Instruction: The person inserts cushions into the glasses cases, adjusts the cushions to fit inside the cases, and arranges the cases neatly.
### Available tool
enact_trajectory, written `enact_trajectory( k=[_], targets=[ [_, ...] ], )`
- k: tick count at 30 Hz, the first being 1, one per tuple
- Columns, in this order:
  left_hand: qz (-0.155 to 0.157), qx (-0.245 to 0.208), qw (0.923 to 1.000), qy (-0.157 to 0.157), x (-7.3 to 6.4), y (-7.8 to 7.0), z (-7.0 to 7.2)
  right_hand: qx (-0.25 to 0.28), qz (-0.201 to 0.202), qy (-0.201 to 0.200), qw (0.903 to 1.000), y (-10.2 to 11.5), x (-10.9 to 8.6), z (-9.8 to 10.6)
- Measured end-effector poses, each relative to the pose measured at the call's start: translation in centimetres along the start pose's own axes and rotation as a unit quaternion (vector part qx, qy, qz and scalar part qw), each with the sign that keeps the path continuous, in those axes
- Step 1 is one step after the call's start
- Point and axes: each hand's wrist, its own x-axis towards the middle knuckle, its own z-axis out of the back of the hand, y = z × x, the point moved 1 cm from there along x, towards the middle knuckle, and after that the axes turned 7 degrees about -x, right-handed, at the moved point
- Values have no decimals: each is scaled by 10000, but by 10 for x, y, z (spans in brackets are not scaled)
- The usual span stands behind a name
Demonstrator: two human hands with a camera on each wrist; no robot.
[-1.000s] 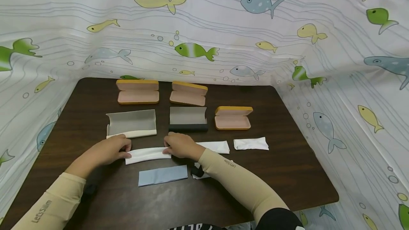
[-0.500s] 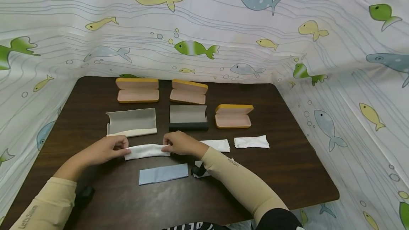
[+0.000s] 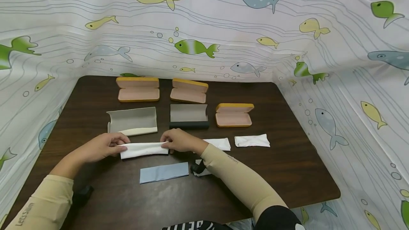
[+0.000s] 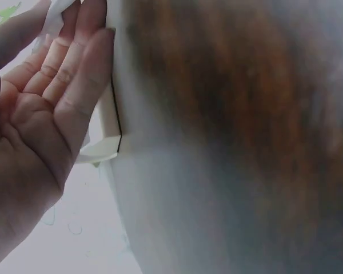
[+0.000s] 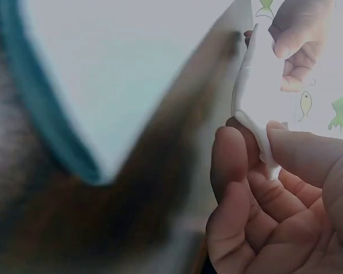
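A folded white cloth (image 3: 144, 149) stretches between my two hands, held by its short ends. My left hand (image 3: 107, 147) pinches its left end between thumb and fingers; the left wrist view shows a bit of the cloth (image 4: 56, 21) at the fingertips. At the other end my right hand (image 3: 181, 140) pinches it, thumb on one face and fingers on the other, as the right wrist view shows. Just behind the left hand lies a cream glasses case (image 3: 132, 120), open. A folded light blue cloth (image 3: 164, 173) lies in front of the held cloth.
Behind stand an open dark glasses case (image 3: 188, 125) and three open yellow cases with pink lining, one (image 3: 234, 119) at the right. Two more white cloths, one (image 3: 252, 140) farther right, lie on the dark table (image 3: 287, 166). Another white cloth (image 3: 202, 171) is partly hidden under the right forearm.
Both hands have moved slightly back and to the left with the white cloth, which has come up from the table. The left fingers have shifted at its end. The cases have stayed put.
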Motion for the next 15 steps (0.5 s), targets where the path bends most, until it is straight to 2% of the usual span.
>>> enact_trajectory(
  k=[5,9,15],
  targets=[
    [473,-768,9958,-143,-6,-1,12,59,83,14,9999,8,11,12],
    [656,-917,9929,-388,-10,-3,22,131,170,-42,9998,16,23,24],
    [742,-817,9911,-746,-11,-1,35,30,291,-208,9994,26,44,38]
  ],
)
